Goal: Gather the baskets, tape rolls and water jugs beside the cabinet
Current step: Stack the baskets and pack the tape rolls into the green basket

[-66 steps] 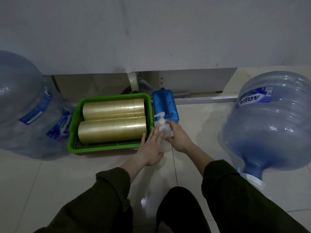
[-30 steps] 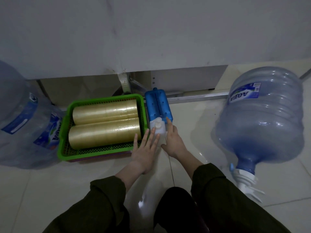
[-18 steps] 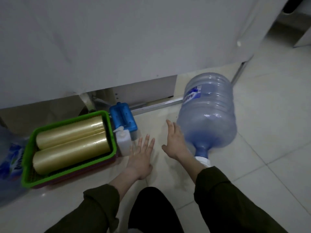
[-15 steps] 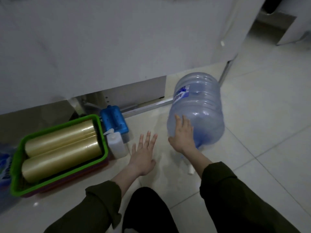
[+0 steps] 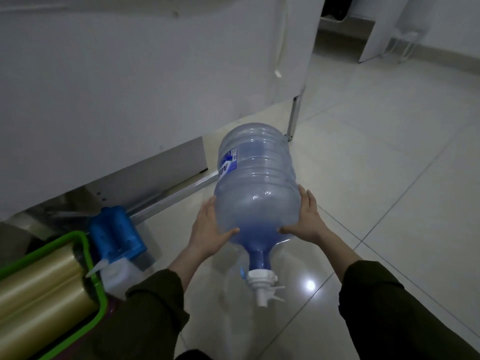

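Observation:
A large blue-tinted water jug (image 5: 257, 183) lies tilted on the tiled floor beside the white cabinet (image 5: 130, 87), its neck and white tap cap pointing toward me. My left hand (image 5: 207, 229) presses flat on its left side and my right hand (image 5: 306, 219) on its right side, with both thumbs across the jug's shoulder. I cannot tell whether the jug is off the floor. At the lower left a green basket (image 5: 91, 245) holds two long stacks of yellowish tape rolls (image 5: 39, 281).
A blue plastic block (image 5: 117, 232) and a white pump bottle (image 5: 117, 276) stand right of the basket. A metal rail and the cabinet leg (image 5: 293, 118) run behind the jug. Open tiled floor spreads to the right; white furniture stands at the far back.
Both hands left the pump bottle and moved right to the jug, one onto each side. My view swung right, so the left-hand jug went out of sight.

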